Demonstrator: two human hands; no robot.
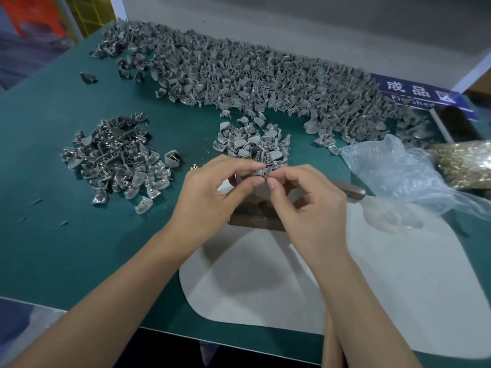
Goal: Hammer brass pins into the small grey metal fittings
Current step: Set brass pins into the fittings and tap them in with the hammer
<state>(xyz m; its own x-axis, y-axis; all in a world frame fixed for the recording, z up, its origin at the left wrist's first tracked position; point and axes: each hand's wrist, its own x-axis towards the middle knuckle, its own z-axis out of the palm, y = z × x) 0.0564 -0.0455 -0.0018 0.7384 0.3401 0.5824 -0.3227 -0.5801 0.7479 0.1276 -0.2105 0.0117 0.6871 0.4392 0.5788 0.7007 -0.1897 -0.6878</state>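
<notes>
Left grip pinches one grey fitting over the dark block; right grip pinches a brass pin at its hole. Judgement: seat the pin square and fully started before hammering, or it may bend. Fittings are matte cast metal, curved shells with bored lugs. Pins glint, loose in the crinkled plastic bag at right. Hammer lies near on the table.
</notes>
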